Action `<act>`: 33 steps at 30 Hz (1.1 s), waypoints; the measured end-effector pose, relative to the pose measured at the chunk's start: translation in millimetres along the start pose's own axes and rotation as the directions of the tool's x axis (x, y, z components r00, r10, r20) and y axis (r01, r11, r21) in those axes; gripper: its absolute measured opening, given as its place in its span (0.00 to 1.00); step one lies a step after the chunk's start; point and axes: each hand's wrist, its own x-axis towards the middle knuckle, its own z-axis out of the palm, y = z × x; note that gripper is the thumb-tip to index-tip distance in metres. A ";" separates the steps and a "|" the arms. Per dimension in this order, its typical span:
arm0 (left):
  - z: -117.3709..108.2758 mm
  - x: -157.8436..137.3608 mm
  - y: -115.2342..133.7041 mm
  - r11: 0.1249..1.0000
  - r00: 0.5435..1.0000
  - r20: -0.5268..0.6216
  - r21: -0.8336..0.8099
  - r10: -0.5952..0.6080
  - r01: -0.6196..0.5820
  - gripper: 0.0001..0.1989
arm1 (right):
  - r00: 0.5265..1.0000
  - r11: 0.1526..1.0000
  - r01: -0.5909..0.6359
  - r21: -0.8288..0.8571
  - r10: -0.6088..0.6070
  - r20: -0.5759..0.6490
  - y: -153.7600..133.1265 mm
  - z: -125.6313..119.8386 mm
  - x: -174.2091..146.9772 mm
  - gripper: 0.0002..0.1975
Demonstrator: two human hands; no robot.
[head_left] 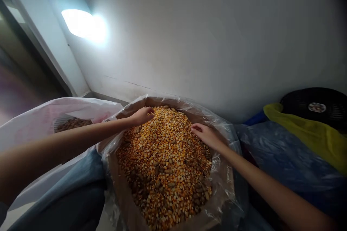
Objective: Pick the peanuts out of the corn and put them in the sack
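Note:
Loose corn kernels [173,144] fill a box lined with clear plastic [222,187]. Unshelled peanuts [199,189] lie scattered among them. Over the far left part of the heap is my left hand [143,116], its fingers curled together. My right hand [207,136] is at the right side of the heap, thumb and fingers pinched close to the kernels. Whatever either hand has between its fingertips is too small or hidden to make out.
To the left, a white bag [67,104] surrounds a basket of peanuts [73,123]. A lit lamp [78,23] hangs near the wall [189,36]. On the right are a blue plastic bag [287,155], yellow cloth [306,126] and a black round fan-like object [320,97].

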 end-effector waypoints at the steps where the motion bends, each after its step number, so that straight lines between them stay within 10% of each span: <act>1: 6.4 7.1 0.9 0.995 0.999 0.017 0.086 0.044 -0.046 0.15 | 0.997 0.993 0.082 -0.089 -0.081 0.016 -0.2 2.3 -4.9 0.07; 12: 49.1 32.8 -6.3 0.974 0.977 0.008 0.068 0.214 -0.214 0.14 | 0.874 0.722 0.487 -0.492 -0.400 0.278 -26.6 59.1 -24.6 0.08; 19: 45.0 19.7 -16.4 0.983 0.984 -0.061 -0.067 0.166 -0.170 0.15 | 0.925 0.842 0.381 -0.383 -0.338 0.176 -12.3 48.4 -32.3 0.07; 28: 48.7 1.7 -13.5 0.994 0.993 -0.106 -0.093 0.056 -0.066 0.12 | 0.897 0.745 0.443 -0.500 -0.365 0.250 -23.2 63.1 -39.6 0.11; 33: 52.0 2.7 -12.7 0.984 0.990 -0.141 -0.180 -0.010 -0.015 0.13 | 0.960 0.954 0.231 -0.189 -0.193 0.203 -16.0 57.1 -30.5 0.05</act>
